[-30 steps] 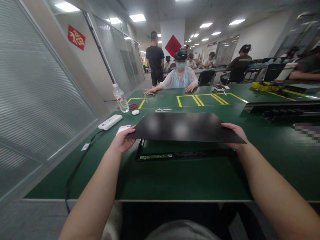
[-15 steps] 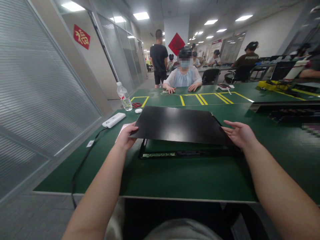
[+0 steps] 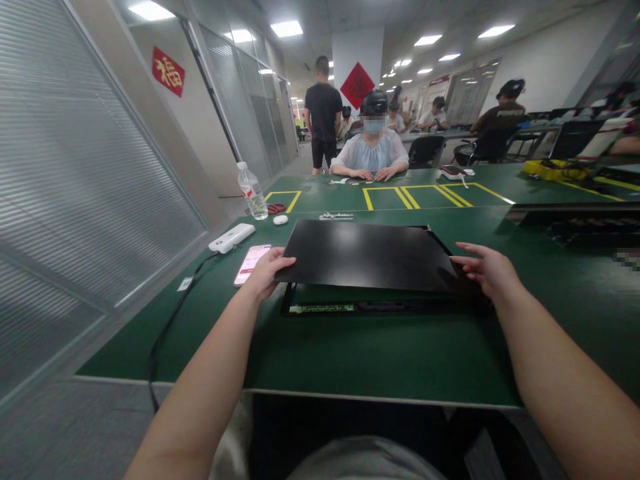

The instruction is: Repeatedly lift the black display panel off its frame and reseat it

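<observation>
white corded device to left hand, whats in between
In the head view, a phone with a lit screen lies between the white corded device and the left hand, on the green table.

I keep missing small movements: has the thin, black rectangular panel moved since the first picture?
Yes: the panel has come down, its right end nearer the black, open rectangular frame on the green table.

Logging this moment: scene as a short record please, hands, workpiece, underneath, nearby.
left hand: pinching near-left corner of thin black rectangular panel
right hand: fingers spread at panel's right edge, contact unclear
panel: near-left corner raised
underneath: black rectangular frame with green circuit strip, on green table
nearby: pink-screened phone, clear plastic bottle
</observation>
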Demonstrator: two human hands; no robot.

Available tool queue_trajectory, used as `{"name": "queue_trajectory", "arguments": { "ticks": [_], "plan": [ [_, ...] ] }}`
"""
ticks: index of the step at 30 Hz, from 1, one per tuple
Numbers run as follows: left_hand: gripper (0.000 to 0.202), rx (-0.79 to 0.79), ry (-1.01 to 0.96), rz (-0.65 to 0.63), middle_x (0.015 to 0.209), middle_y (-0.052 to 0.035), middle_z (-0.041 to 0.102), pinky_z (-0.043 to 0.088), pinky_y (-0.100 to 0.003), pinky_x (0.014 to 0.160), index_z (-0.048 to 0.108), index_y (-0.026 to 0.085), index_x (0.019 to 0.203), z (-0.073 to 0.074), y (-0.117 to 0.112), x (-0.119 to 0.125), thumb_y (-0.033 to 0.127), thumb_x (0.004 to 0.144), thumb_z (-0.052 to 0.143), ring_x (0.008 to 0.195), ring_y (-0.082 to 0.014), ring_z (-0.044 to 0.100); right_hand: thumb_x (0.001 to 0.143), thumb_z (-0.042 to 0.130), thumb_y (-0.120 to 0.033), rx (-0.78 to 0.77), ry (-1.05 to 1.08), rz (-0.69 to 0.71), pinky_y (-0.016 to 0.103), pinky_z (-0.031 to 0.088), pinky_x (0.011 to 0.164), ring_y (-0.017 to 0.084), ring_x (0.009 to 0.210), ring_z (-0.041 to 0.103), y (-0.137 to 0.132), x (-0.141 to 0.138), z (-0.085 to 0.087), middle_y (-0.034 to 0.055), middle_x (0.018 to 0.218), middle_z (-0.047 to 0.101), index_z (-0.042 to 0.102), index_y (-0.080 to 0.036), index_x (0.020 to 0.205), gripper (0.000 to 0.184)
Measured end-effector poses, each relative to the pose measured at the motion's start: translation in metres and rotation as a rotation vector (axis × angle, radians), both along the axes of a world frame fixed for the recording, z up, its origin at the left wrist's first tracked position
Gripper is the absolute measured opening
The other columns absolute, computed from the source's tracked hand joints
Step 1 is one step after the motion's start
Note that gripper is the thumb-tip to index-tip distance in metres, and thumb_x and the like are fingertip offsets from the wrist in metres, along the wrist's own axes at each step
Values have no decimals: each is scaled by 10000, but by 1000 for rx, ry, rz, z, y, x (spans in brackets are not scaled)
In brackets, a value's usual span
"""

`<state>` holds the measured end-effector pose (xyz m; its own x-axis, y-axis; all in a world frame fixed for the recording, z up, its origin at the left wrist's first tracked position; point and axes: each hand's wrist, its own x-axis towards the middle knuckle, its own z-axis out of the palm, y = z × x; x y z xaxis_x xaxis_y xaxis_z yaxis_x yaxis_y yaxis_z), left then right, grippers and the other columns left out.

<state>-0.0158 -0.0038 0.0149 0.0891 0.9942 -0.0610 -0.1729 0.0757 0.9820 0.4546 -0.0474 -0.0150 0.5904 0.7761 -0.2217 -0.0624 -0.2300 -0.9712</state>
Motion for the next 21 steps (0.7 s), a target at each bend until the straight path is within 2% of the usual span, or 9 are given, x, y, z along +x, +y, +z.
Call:
{"name": "queue_trajectory", "arguments": {
  "ticks": [8,21],
  "plan": [
    [423,4,11,-18,779,-21,749,564,-255,643,633,149,907,-6,4,-1,118,545,848,654,-155,701,729,632,-329,-23,-54,-54,229,240,381,75,436,330,-1,-5,0,156,888,760,739,-199,1089,397],
    [426,4,-13,-9,792,-17,769,597,-273,658,617,161,908,-10,0,8,96,555,846,657,-159,717,779,596,-385,17,-109,7,250,261,389,62,420,274,2,0,-8,142,874,738,714,-196,1061,359]
  ]
}}
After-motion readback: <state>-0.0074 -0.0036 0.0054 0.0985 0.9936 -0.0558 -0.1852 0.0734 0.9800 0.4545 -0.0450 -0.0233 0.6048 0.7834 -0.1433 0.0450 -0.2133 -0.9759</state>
